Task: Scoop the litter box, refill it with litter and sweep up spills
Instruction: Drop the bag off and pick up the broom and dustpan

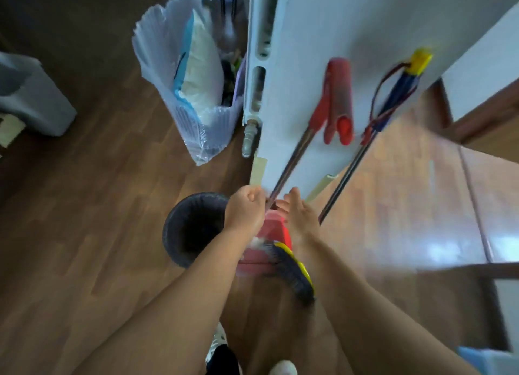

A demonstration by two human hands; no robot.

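Observation:
My left hand (pixel 246 208) grips the metal pole of a red long-handled dustpan (pixel 271 235) just above its pan. The pole rises to a red grip (pixel 338 99) leaning on the white wall. My right hand (pixel 300 216) lies beside the pole with its fingers relaxed, over the pan's top. A broom with a blue and yellow handle (pixel 412 68) leans on the same wall. Its pole runs down behind my right wrist, and its dark bristled head (pixel 293 272) lies against the pan. The frame is blurred.
A black waste bin (pixel 179 228) stands on the wooden floor left of the dustpan. A clear plastic bag holding a litter sack (pixel 193 93) leans by the radiator (pixel 257 74). A grey plastic container (pixel 31 99) sits at far left. My feet show at the bottom.

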